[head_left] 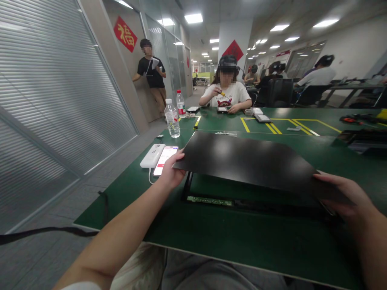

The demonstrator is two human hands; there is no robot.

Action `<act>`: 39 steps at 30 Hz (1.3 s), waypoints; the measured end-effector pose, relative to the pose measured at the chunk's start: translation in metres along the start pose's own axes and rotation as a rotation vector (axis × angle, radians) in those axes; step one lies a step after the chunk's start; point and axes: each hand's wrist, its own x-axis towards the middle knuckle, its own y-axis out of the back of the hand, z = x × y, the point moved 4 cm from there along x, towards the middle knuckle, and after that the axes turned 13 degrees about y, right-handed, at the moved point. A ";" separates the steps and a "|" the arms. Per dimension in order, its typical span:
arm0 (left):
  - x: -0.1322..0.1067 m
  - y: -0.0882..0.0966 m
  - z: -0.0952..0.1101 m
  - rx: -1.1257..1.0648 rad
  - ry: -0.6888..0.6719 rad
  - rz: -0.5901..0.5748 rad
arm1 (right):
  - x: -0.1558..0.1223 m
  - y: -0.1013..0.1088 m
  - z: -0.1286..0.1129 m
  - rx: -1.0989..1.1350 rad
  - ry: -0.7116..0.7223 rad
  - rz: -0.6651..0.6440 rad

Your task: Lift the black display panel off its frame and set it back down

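My left hand (173,172) grips the left edge of a glossy black flat panel (242,159), thumb on top. At the panel's right end my right hand (347,197) is closed on its near corner, fingers partly hidden. The panel is held up, slightly tilted, above a thin black frame (186,187) lying on the green table (242,237). A strip of green circuit board (210,200) runs along the frame's near side. Much of the frame is hidden under the panel.
Left of the panel lie a phone (165,161) and a white power bank (152,156) with a cable. Two bottles, one a clear bottle (172,119), stand behind them. Black parts (365,141) lie at right. Across the table a person (228,90) works with a screwdriver.
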 end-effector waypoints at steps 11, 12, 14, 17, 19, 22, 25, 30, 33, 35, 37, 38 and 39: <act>-0.006 -0.011 -0.001 0.140 -0.094 -0.044 | 0.018 0.013 0.008 -0.210 0.150 0.110; -0.007 -0.011 -0.001 0.150 -0.090 -0.039 | 0.017 0.012 0.007 -0.242 0.172 0.148; -0.007 -0.011 -0.004 0.167 -0.079 -0.028 | 0.013 0.009 0.004 -0.294 0.195 0.205; -0.006 -0.010 -0.008 0.189 -0.053 -0.016 | 0.009 0.004 0.001 -0.349 0.201 0.249; -0.005 -0.009 -0.010 0.199 -0.043 -0.013 | 0.009 0.005 0.001 -0.391 0.210 0.269; -0.004 -0.007 -0.014 0.208 -0.035 -0.006 | 0.011 0.008 0.001 -0.466 0.245 0.303; -0.004 -0.006 -0.017 0.213 -0.017 0.000 | 0.011 0.010 0.000 -0.509 0.274 0.327; -0.004 -0.006 -0.022 0.201 -0.003 0.012 | 0.008 0.009 -0.004 -0.632 0.258 0.363; -0.004 -0.006 -0.026 0.200 0.014 0.017 | 0.008 0.011 -0.004 -0.681 0.255 0.367; -0.003 -0.006 -0.029 0.201 0.021 0.011 | 0.011 0.015 -0.002 -0.701 0.256 0.367; -0.002 -0.005 -0.031 0.199 0.029 0.013 | 0.014 0.019 0.000 -0.738 0.256 0.366; -0.001 -0.005 -0.031 0.197 0.034 0.022 | 0.015 0.021 0.001 -0.764 0.262 0.354; -0.001 -0.004 -0.032 0.195 0.041 0.033 | 0.017 0.022 0.001 -0.803 0.271 0.337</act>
